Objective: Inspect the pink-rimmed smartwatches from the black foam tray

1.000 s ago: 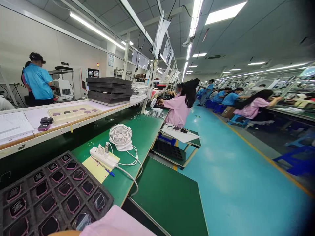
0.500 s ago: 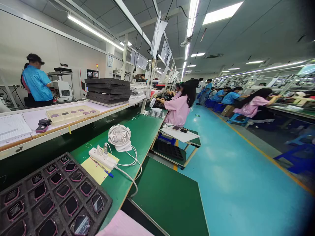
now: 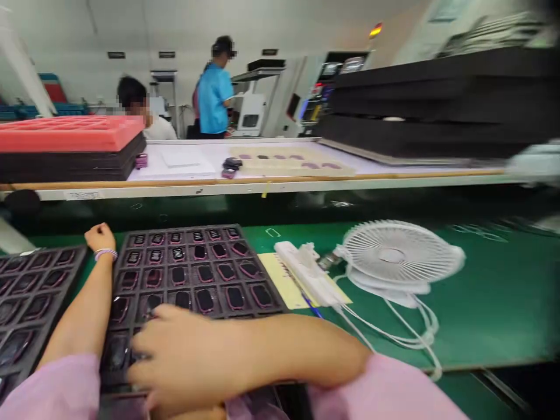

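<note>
From my remote feed: two bare hands work over two black foam trays (image 3: 196,262) on a green bench mat (image 3: 494,315), lying side by side, apparently to keep both within arm's reach. The right hand (image 3: 175,356) crosses the body, fingers spread low over the central tray's pink-rimmed pieces (image 3: 205,300), set six across in their cells; blur keeps me from telling whether it grips one. The left hand (image 3: 100,237), a beaded bracelet (image 3: 105,254) at the wrist, sits curled on the mat between the trays, apart from the right, nothing visible in it. Beyond stand one fan (image 3: 391,256) and one power strip (image 3: 301,271) on yellow paper (image 3: 280,286). On the far bench, a red foam tray (image 3: 65,134) tops a black stack (image 3: 65,166); a standing co-worker (image 3: 214,93) and a seated co-worker (image 3: 153,125) are behind it.
</note>
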Motion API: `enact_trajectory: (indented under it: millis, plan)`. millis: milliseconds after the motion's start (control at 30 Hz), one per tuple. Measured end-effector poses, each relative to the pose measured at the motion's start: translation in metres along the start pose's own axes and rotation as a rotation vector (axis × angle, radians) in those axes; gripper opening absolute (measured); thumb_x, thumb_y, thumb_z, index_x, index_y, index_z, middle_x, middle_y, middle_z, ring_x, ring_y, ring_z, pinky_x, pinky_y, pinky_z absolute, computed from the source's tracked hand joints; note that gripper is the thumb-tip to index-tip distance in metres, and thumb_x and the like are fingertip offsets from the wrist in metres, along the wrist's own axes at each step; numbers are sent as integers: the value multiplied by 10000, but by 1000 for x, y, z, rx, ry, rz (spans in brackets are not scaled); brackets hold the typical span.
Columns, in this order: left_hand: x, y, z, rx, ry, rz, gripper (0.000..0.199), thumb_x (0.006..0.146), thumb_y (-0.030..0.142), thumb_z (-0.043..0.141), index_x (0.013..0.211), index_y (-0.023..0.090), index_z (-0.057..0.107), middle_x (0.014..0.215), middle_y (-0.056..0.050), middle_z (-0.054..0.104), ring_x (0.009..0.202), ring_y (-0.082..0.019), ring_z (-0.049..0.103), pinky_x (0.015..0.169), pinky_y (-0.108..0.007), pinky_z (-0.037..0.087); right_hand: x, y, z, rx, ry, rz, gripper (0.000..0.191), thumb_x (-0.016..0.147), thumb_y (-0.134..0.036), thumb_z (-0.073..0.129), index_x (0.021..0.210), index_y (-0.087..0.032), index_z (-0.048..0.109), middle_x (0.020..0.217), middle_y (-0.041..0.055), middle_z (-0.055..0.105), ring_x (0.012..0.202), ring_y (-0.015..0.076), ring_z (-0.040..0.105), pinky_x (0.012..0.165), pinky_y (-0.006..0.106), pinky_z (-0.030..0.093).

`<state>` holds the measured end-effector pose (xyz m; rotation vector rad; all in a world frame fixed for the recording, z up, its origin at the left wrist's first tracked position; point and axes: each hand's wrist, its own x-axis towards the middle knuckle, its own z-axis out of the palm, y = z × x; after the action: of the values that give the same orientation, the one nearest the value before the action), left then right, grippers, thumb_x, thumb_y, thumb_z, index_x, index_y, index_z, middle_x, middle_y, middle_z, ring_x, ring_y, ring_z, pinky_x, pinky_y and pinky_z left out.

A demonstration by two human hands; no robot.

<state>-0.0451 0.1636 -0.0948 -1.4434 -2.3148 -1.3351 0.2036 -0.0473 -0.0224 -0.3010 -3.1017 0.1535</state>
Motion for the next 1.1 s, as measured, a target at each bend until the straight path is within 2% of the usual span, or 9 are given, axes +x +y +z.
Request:
enact_trajectory:
  millis: [100,167,267,367,567,700,833,1000,1100]
  plan:
    - [11,5,2,34,-26,33,298,932,202,480,1149,41,605,1196,-218,573,1232,-327,499,1070,-510,409,-27,52,-6,119,-175,272,209,1047,-331,581,1113,-184,714,1042,62,706,984,215,664,820,312,515]
    - [6,31,10,14,-137,174,305,902,236,488,1097,67,651,1155,-211,592,1201,-335,505,1077,-492,382,-50,95,-6,102,-152,721,213,1066,-303,538,1172,-235,710,1160,51,688,1106,206,634,931,269,471]
    - [-25,77,20,-34,-389,427,255,892,315,517,957,168,715,1002,-117,657,1074,-292,560,1049,-450,397,-72,146,7,-15,-157,1072,291,1058,-181,454,1158,-70,704,1176,224,645,1126,344,624,927,396,478]
    - [-76,108,28,-37,-623,596,256,866,380,586,780,179,718,895,-113,656,987,-284,575,982,-423,435,-76,168,30,-33,-151,1196,286,1052,-250,496,1143,-82,709,1194,231,622,1121,362,625,910,408,485]
    - [-136,117,45,-32,-843,572,336,653,376,837,606,154,588,980,-199,616,1106,-401,517,951,-486,442,-65,168,56,13,-26,1259,302,1020,-351,573,1108,-81,678,1250,247,567,1153,381,587,962,445,429]
    - [-125,117,43,-182,-951,470,292,676,232,809,666,185,520,831,-81,594,976,-298,578,918,-423,461,-66,171,62,188,125,1260,196,933,-312,660,1020,-141,617,1098,163,641,1042,318,623,841,353,450]
    - [-104,119,28,-428,-1118,295,184,797,197,703,838,182,524,751,11,569,622,-138,580,650,-273,474,-68,176,70,463,366,1232,126,903,-262,609,944,-179,524,917,112,668,898,286,653,737,317,450]
    - [-95,113,3,-705,-1210,8,211,929,302,551,1078,155,529,777,11,549,497,-56,481,476,-184,362,-59,180,64,1021,669,989,276,976,-424,379,1126,-197,425,1023,122,680,677,199,663,632,310,505]
    - [-100,104,-9,-795,-1170,-98,219,893,284,591,1056,152,527,742,32,504,479,-39,408,457,-175,307,-51,179,59,1275,748,822,384,915,-504,459,1148,-199,471,1049,128,689,717,198,676,681,332,550]
